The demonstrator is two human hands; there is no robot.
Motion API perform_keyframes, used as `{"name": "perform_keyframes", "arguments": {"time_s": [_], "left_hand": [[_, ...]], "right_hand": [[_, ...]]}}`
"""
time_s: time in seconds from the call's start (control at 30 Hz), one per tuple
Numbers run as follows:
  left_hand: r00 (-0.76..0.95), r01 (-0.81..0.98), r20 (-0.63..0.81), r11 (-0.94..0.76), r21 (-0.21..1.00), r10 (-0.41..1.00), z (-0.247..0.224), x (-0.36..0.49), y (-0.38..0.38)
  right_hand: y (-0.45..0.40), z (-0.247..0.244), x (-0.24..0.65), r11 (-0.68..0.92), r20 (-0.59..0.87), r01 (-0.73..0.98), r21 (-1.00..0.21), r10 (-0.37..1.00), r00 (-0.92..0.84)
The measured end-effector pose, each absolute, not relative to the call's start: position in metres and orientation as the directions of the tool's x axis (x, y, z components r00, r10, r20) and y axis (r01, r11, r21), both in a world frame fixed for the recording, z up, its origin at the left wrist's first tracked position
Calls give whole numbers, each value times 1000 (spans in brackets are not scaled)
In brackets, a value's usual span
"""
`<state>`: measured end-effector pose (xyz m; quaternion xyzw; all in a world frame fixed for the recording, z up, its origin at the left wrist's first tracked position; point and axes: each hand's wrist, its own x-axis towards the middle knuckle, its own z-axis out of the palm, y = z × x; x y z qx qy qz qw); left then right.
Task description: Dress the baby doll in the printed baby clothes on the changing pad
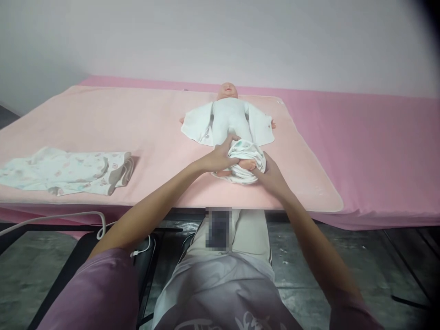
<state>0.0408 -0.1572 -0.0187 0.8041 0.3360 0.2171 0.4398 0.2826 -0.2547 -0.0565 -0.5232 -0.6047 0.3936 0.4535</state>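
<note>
At the lower end of the doll [229, 113], the left hand [222, 155] and right hand [271, 176] pinched a bunched garment [245, 149] between thumbs and fingers, seemingly keeping it gathered around a foot [247, 163].

We see soft, diffuse, rather dim light with a greyish haze. Beyond the left hand [222, 156] and right hand [272, 178], the pale wall [247, 43] greys toward the left; below them, the floor [302, 279] is darker, with faint glints. Left of the left hand, folded clothing [85, 173] throws a soft shadow. We notice 1 pixelated patch [218, 229] nearer us than the hands, and 1 black corner [433, 18] far beyond the right hand.
</note>
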Motion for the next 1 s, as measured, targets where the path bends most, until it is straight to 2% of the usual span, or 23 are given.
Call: {"name": "perform_keyframes", "arguments": {"time_s": [0.13, 0.23, 0.33, 0.43, 0.53, 0.63, 0.73, 0.8, 0.9, 1.0], "left_hand": [[657, 287, 142, -420, 861, 740, -23, 30, -154], [663, 379, 217, -571, 728, 716, -20, 19, -150], [709, 415, 247, -674, 611, 660, -13, 2, -142], [731, 364, 189, -610, 703, 655, -6, -7, -133], [709, 365, 97, -481, 797, 699, -4, -4, -122], [734, 299, 64, -406, 863, 676, -8, 2, -114], [668, 151, 131, -307, 940, 733, -21, -1, -110], [532, 116, 172, -272, 955, 829, -34, -6, -109], [343, 171, 147, -216, 961, 928, -53, -6, -111], [278, 192, 77, -135, 972, 957, -64, 3, -117]], "right_hand": [[-221, -49, 296, 271, 262, 464, -843, 961, -84], [-199, -41, 311, 254, 154, 411, -875, 953, -262], [-184, -29, 322, 119, 5, 256, -959, 914, -405], [-167, -14, 323, -57, -118, 193, -980, 939, -323], [-147, 5, 310, -92, -196, 355, -930, 943, -269], [-133, 15, 291, 60, -98, 455, -889, 944, -316], [-130, 2, 282, 170, 62, 421, -891, 964, -258], [-132, -18, 284, 166, 114, 413, -895, 982, -148], [-138, -49, 292, 95, 109, 466, -880, 994, 2], [-143, -64, 290, 20, 35, 423, -906, 999, 28]]}}
